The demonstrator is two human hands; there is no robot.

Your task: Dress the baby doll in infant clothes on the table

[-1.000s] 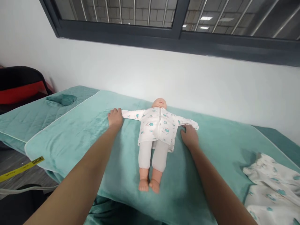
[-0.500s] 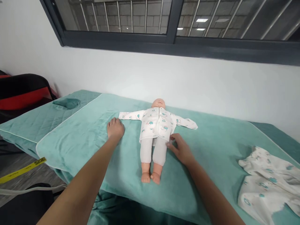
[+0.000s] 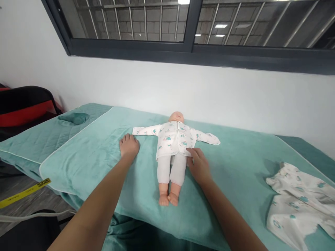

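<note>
A baby doll [image 3: 172, 150] lies on its back on a teal blanket [image 3: 99, 164], head toward the wall, arms spread. It wears a white printed shirt [image 3: 174, 137] and pale leggings, feet bare. My left hand [image 3: 128, 146] rests flat on the blanket, fingers out, just below the end of the doll's left-side sleeve. My right hand [image 3: 199, 164] lies at the shirt's lower right hem, fingertips touching the fabric beside the doll's hip; I cannot see whether it pinches the hem.
A second white printed garment [image 3: 298, 202] lies crumpled on the blanket at the right. A quilted teal pad [image 3: 39, 139] extends left, with a black and red chair [image 3: 23, 104] behind it. A white wall and dark window frame [image 3: 183, 52] stand close behind. Yellow tape [image 3: 23, 191] marks the floor.
My right hand moved from the doll's sleeve end down to the shirt's lower hem. My left hand slid off the other sleeve end onto the blanket. The view shifted slightly.
</note>
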